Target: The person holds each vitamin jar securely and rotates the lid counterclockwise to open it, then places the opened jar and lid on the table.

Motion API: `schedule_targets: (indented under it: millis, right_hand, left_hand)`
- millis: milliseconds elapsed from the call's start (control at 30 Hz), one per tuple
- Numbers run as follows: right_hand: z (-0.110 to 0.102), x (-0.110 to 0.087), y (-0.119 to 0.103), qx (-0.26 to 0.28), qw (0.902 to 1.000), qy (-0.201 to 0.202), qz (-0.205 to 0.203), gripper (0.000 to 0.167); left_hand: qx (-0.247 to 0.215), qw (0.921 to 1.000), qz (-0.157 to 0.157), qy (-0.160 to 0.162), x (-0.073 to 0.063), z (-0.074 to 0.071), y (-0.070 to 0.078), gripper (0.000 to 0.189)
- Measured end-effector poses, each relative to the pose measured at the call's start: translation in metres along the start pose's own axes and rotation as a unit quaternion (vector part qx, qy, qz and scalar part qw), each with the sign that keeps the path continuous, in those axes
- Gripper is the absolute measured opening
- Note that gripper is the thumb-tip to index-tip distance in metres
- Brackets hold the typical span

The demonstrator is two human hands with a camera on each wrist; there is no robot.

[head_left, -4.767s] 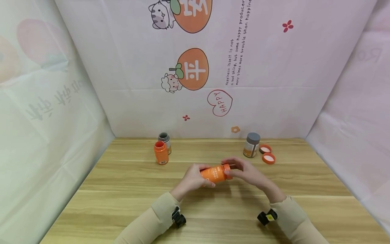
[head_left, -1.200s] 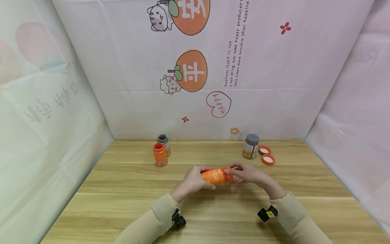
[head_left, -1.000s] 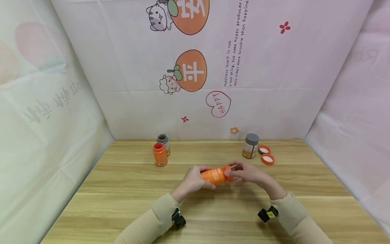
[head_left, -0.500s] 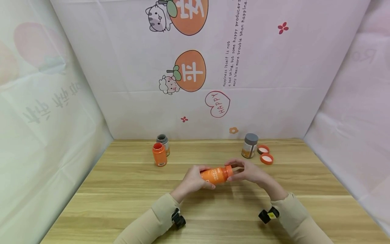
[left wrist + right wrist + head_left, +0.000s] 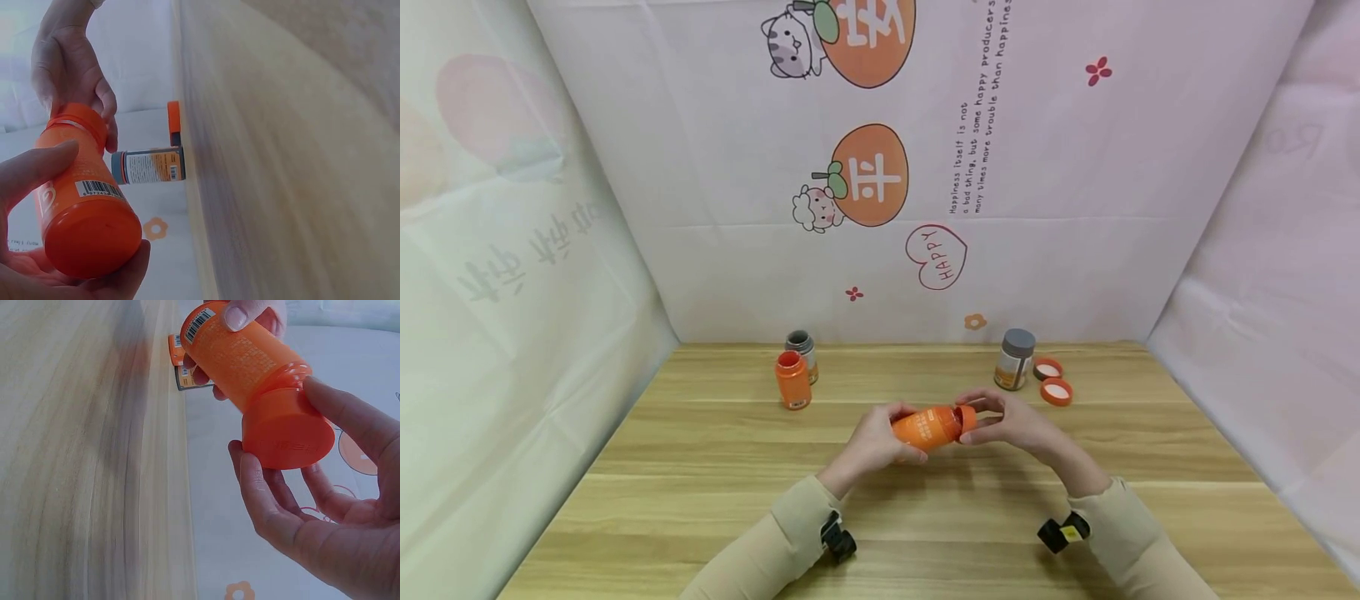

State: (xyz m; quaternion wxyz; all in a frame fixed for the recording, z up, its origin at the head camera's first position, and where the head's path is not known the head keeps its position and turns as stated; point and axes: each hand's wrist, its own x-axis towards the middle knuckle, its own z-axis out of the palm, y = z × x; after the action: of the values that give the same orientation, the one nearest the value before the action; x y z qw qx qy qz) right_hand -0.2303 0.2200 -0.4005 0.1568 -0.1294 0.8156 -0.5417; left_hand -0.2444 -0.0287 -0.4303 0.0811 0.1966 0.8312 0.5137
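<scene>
My left hand (image 5: pixel 871 443) grips the body of an orange plastic bottle (image 5: pixel 922 428), which lies tilted above the table with its neck toward the right. At the neck, an orange screw cap (image 5: pixel 969 419) is held between the fingers and thumb of my right hand (image 5: pixel 1013 421). The cap sits askew, with a gap showing at one side of the rim. In the right wrist view, some of the neck's ridges (image 5: pixel 294 372) show beside the cap's edge. The left wrist view shows the bottle's round base (image 5: pixel 94 240) and a barcode above it.
Back left, an open orange bottle (image 5: pixel 794 383) stands before an open grey-necked jar (image 5: pixel 802 342). Back right, a jar with a grey lid (image 5: pixel 1017 360) stands beside two loose orange-rimmed caps (image 5: pixel 1056 392). A printed white cloth (image 5: pixel 737 250) rises behind the wooden table (image 5: pixel 715 492).
The cap sat straight on the bottle's neck while the right fingers shifted their hold around it. Now it has come slightly rightward off the neck and tilts. The left hand stays in place.
</scene>
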Motion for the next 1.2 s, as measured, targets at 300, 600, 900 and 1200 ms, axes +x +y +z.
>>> schedule_targets:
  millis: [300,600,900,1200]
  right_hand:
    - [0.003,0.003,0.007,0.020,0.9997,0.015,-0.001,0.062]
    - [0.004,0.005,0.012,0.024,0.9997,0.008,-0.009,0.061]
    - [0.003,0.002,0.012,0.017,0.9995,0.026,0.007,0.060]
    - [0.001,0.002,0.017,0.015,0.9988,0.045,0.010,0.060]
  left_hand:
    - [-0.020,0.9994,0.028,0.006,-0.002,-0.004,-0.004,0.058]
    - [-0.030,0.9990,0.006,0.033,-0.002,-0.014,-0.009,0.058]
    - [-0.026,0.9987,-0.002,0.043,-0.002,-0.021,-0.014,0.058]
    - [-0.022,0.9983,0.001,0.053,-0.005,-0.027,-0.019,0.057]
